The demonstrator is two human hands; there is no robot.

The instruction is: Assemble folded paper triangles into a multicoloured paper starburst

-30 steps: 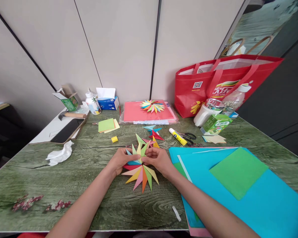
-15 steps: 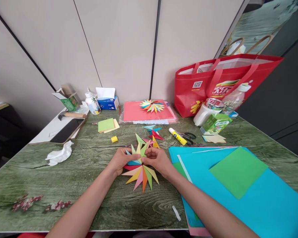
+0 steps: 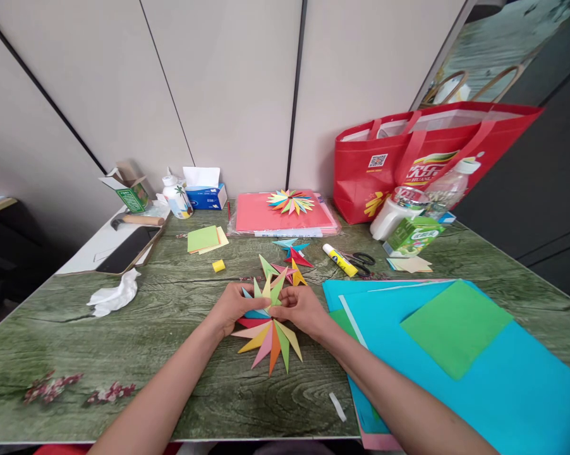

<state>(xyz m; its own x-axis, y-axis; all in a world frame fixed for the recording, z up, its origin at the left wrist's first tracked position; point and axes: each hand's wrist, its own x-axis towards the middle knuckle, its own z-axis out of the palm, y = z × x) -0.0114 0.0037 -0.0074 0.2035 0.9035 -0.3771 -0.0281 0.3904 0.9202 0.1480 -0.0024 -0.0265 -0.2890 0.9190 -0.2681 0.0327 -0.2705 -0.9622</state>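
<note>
A many-pointed folded paper star [image 3: 270,338] in several colours is held just above the table's middle. My left hand [image 3: 232,308] grips its left side, the thumb lying over the blue and pale points. My right hand [image 3: 301,308] pinches the green points near the centre, at the upper right. Both hands are closed on the paper, their fingertips almost meeting. Just beyond the star lie loose folded pieces: a pink one [image 3: 285,272], a yellow one [image 3: 297,273], a red one [image 3: 298,256] and a blue one [image 3: 287,244].
A glue stick [image 3: 339,260] and scissors [image 3: 362,260] lie right of the loose pieces, its yellow cap [image 3: 218,266] to the left. Large blue sheets [image 3: 479,404] cover the right side. A finished star [image 3: 290,202] rests on red paper behind. A red bag [image 3: 361,183] stands back right.
The star has tilted slightly in my hands, and its lower points have swung a little down and to the left. Both hands keep their grip in nearly the same place.
</note>
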